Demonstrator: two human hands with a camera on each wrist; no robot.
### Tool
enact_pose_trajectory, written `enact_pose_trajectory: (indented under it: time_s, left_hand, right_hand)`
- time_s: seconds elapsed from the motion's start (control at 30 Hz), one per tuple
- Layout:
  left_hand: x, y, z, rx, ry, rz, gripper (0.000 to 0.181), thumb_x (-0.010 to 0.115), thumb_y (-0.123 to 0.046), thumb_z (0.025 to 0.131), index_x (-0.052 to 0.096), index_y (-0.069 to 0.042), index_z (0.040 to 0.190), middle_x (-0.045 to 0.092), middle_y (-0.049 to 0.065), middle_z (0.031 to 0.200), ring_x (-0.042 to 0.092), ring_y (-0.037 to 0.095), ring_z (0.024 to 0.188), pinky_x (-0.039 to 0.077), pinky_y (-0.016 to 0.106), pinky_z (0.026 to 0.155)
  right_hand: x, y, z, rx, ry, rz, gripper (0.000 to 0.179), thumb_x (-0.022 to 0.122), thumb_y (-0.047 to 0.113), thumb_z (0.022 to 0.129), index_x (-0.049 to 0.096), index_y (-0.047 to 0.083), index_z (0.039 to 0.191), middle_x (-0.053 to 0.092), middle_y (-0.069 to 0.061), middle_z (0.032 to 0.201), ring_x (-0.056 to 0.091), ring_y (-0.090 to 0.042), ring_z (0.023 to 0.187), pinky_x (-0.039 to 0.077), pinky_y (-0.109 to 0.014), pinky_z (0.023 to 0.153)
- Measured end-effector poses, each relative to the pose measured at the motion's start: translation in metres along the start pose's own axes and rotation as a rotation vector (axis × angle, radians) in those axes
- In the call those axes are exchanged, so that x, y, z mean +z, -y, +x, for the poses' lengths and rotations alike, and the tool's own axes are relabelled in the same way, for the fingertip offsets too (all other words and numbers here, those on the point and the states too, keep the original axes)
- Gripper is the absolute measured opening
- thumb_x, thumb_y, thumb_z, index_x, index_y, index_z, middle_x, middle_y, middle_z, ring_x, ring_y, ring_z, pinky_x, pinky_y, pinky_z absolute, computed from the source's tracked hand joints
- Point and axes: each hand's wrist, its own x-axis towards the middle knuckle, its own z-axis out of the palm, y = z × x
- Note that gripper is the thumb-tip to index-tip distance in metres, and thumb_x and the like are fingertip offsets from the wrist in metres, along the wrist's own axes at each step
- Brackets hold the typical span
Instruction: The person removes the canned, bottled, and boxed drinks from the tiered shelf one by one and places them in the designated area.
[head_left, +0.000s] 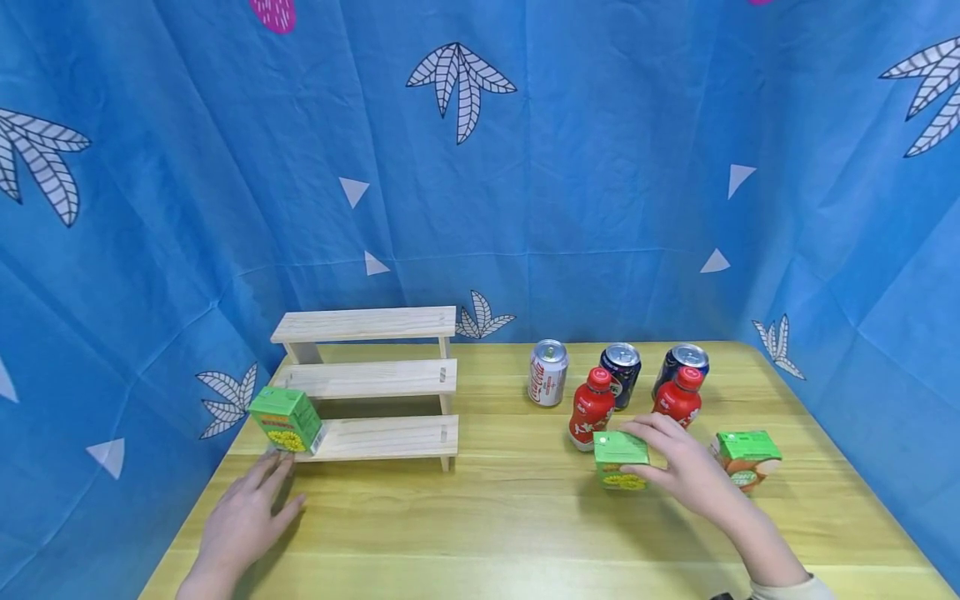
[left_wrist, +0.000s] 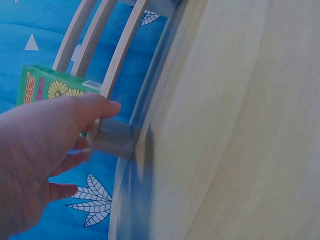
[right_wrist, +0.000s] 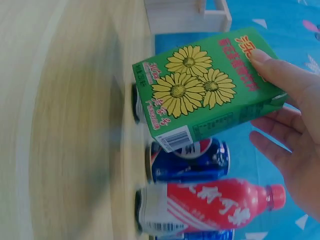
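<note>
My right hand (head_left: 686, 467) pinches a green drink carton (right_wrist: 207, 87) with yellow flowers by its top end, thumb on one broad face and fingers on the other side. The carton is tilted in the right wrist view, its bottom end off the table. My left hand (head_left: 243, 517) is at the lower left end of a three-step wooden shelf (head_left: 390, 437), with loosely bent fingers. Its fingertips lie right at the front edge of the bottom step, just below a matching green carton (head_left: 287, 421) standing there. In the left wrist view the thumb overlaps the step's edge.
Red bottles (head_left: 592, 410) stand near my right hand, with a white cola can (head_left: 548, 373) and dark blue cans (head_left: 621, 375) behind. Another green carton (head_left: 746, 458) with a brown picture stands to the right. A blue patterned curtain (head_left: 480, 192) encloses the wooden table (head_left: 465, 533).
</note>
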Motion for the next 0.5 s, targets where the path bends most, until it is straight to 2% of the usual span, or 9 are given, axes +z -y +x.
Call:
enact_pose_trajectory:
  time_s: [0.03, 0.1, 0.17, 0.23, 0.3, 0.43, 0.5]
  left_hand:
    - [0.0, 0.0, 0.0, 0.001, -0.003, -0.001, 0.067, 0.078, -0.034, 0.078, 0.058, 0.001, 0.132, 0.05, 0.029, 0.139, 0.051, 0.047, 0.123, 0.045, 0.062, 0.099]
    - [0.001, 0.001, 0.0, 0.006, -0.011, -0.001, 0.067, 0.079, -0.034, 0.078, 0.058, 0.002, 0.131, 0.051, 0.029, 0.138, 0.052, 0.048, 0.122, 0.046, 0.063, 0.099]
    - [0.001, 0.001, 0.0, 0.011, -0.021, -0.001, 0.067, 0.079, -0.034, 0.077, 0.059, 0.002, 0.13, 0.051, 0.029, 0.137, 0.052, 0.048, 0.121, 0.046, 0.063, 0.098]
    - [0.001, 0.001, 0.0, 0.015, -0.027, -0.001, 0.067, 0.079, -0.034, 0.077, 0.059, 0.002, 0.13, 0.052, 0.029, 0.137, 0.053, 0.048, 0.121, 0.046, 0.063, 0.098]
    - [0.002, 0.001, 0.0, 0.018, -0.029, -0.002, 0.067, 0.08, -0.034, 0.077, 0.059, 0.002, 0.13, 0.052, 0.029, 0.137, 0.053, 0.048, 0.12, 0.046, 0.062, 0.098]
    - [0.002, 0.001, -0.001, 0.015, -0.024, -0.003, 0.067, 0.08, -0.033, 0.077, 0.059, 0.001, 0.13, 0.052, 0.028, 0.137, 0.053, 0.047, 0.121, 0.046, 0.062, 0.098]
    - [0.001, 0.001, 0.0, 0.01, -0.015, -0.003, 0.067, 0.079, -0.034, 0.078, 0.058, 0.001, 0.131, 0.051, 0.028, 0.138, 0.052, 0.047, 0.122, 0.046, 0.062, 0.099]
  right_hand:
    - [-0.001, -0.002, -0.001, 0.008, 0.004, 0.003, 0.053, 0.087, 0.017, 0.065, 0.068, 0.013, 0.115, 0.065, 0.002, 0.109, 0.061, -0.015, 0.097, 0.059, -0.035, 0.077]
    - [-0.002, -0.006, -0.004, 0.017, 0.009, 0.013, 0.053, 0.088, 0.016, 0.065, 0.069, 0.013, 0.114, 0.065, 0.002, 0.109, 0.061, -0.015, 0.096, 0.057, -0.025, 0.08]
    - [-0.002, -0.01, -0.006, 0.016, 0.008, 0.022, 0.053, 0.088, 0.016, 0.064, 0.069, 0.012, 0.113, 0.065, 0.002, 0.108, 0.061, -0.014, 0.096, 0.052, -0.014, 0.082]
    - [-0.003, -0.014, -0.008, 0.011, 0.005, 0.026, 0.053, 0.088, 0.016, 0.063, 0.069, 0.012, 0.113, 0.065, 0.003, 0.108, 0.061, -0.013, 0.095, 0.048, -0.008, 0.083]
    - [-0.004, -0.017, -0.009, 0.009, 0.004, 0.022, 0.053, 0.088, 0.016, 0.063, 0.069, 0.013, 0.113, 0.065, 0.004, 0.107, 0.061, -0.013, 0.094, 0.049, -0.011, 0.082]
    - [-0.005, -0.021, -0.012, 0.022, 0.018, 0.016, 0.053, 0.088, 0.016, 0.065, 0.069, 0.013, 0.114, 0.065, 0.005, 0.107, 0.061, -0.011, 0.094, 0.054, -0.024, 0.078]
    - [-0.006, -0.023, -0.013, 0.03, 0.026, 0.026, 0.052, 0.087, 0.015, 0.065, 0.069, 0.013, 0.114, 0.065, 0.005, 0.108, 0.06, -0.01, 0.095, 0.053, -0.022, 0.079]
